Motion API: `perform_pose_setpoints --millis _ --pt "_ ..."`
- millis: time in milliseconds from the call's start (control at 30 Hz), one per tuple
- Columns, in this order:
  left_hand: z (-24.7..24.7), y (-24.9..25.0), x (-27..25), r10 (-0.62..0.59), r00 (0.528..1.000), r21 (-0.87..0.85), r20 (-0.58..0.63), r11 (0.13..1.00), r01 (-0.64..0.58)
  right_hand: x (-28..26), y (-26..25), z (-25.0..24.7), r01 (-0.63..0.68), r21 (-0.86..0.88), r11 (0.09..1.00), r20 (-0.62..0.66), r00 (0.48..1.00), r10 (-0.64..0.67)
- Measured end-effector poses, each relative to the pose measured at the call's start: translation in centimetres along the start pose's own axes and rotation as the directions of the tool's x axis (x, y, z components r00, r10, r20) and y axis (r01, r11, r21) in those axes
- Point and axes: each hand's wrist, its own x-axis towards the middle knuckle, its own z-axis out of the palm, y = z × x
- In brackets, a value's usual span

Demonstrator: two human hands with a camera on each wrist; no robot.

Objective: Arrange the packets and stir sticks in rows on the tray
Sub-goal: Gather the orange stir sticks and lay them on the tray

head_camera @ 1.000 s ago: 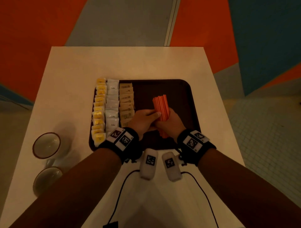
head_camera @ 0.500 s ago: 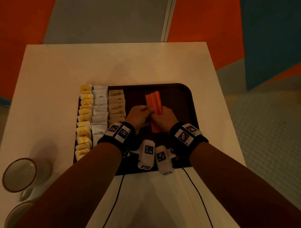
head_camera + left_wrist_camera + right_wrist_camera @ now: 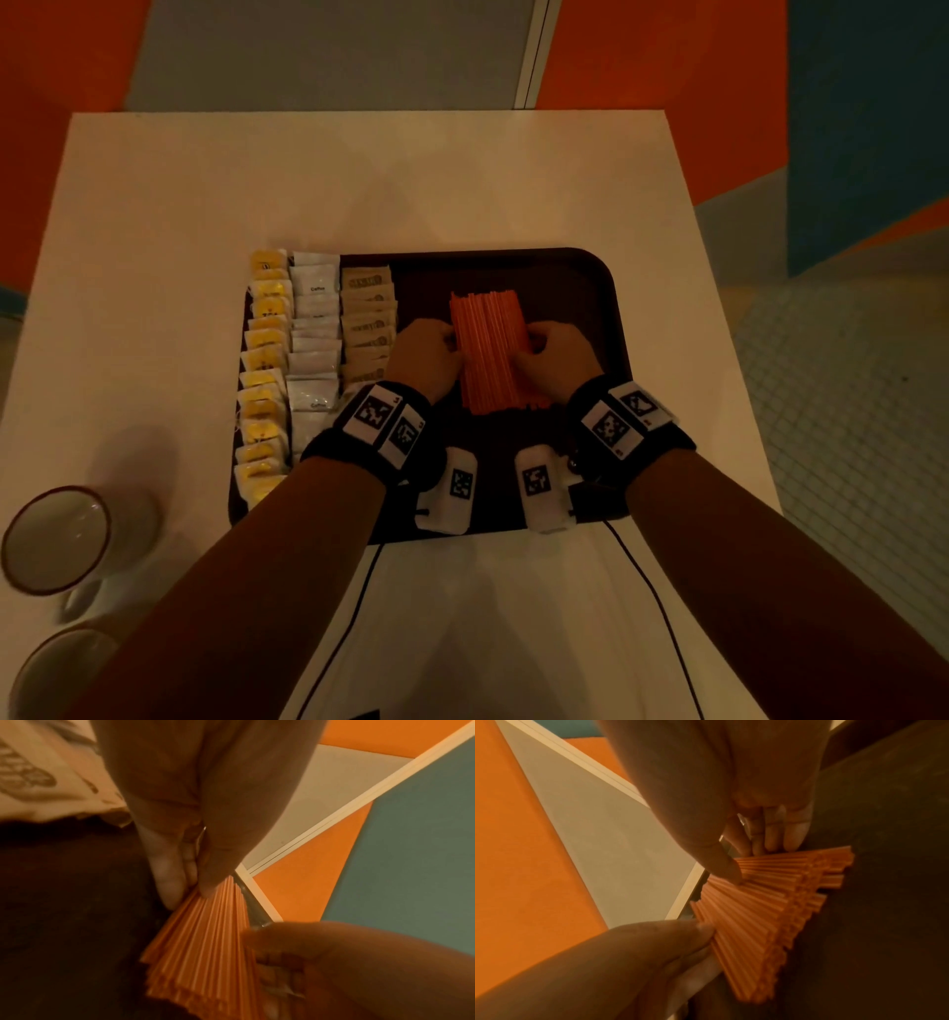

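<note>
So the stir sticks (image 3: 490,352) are no longer the tight bundle they were a second ago, when they stood clutched up off the tray; now they're spread into a flat orange band lying on the tray (image 3: 575,277), just right of the packet rows. The left hand (image 3: 426,360) has its fingers (image 3: 169,878) curled on the left edge of the sticks, thumb on top and fingertips tucked at the side, and the right hand (image 3: 557,360) does the same on the right edge, thumb pressing down on the top sticks, so both are holding the sticks rather than open. My read is the hands are pulling apart to fan them out and level them into one row. The yellow packets (image 3: 264,380), white packets (image 3: 314,339) and tan packets (image 3: 367,324) already sit in three neat rows on the left of the tray, so this looks like the last bit. Two cups (image 3: 54,539) sit off on the tabletop (image 3: 359,180), well apart from everything.
</note>
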Motion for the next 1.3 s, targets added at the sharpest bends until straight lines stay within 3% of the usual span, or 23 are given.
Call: perform_pose_setpoints --millis 167,300,567,900,1300 --pt "-0.4 0.0 -0.2 0.074 0.997 0.184 0.002 0.98 -0.073 -0.2 1.1 -0.9 -0.046 -0.016 0.999 -0.031 0.999 0.045" --pt "-1.1 0.5 0.2 0.096 0.995 0.223 -0.025 0.971 -0.088 -0.4 1.9 -1.3 -0.061 0.001 0.998 -0.024 0.998 0.061" --pt "-0.4 1.3 0.5 0.101 0.993 0.207 -0.067 0.975 -0.085 -1.3 2.6 -1.0 0.002 -0.061 0.998 0.004 1.0 -0.001" --pt "-0.2 0.4 0.2 0.061 0.994 0.053 -0.089 0.997 -0.056 -1.6 3.6 -1.1 -0.026 0.033 0.999 0.001 1.0 0.026" --pt "-0.1 -0.7 0.0 0.06 0.986 0.137 -0.157 0.99 -0.039 -0.9 3.6 -0.8 0.063 -0.13 0.99 -0.007 0.998 -0.065"
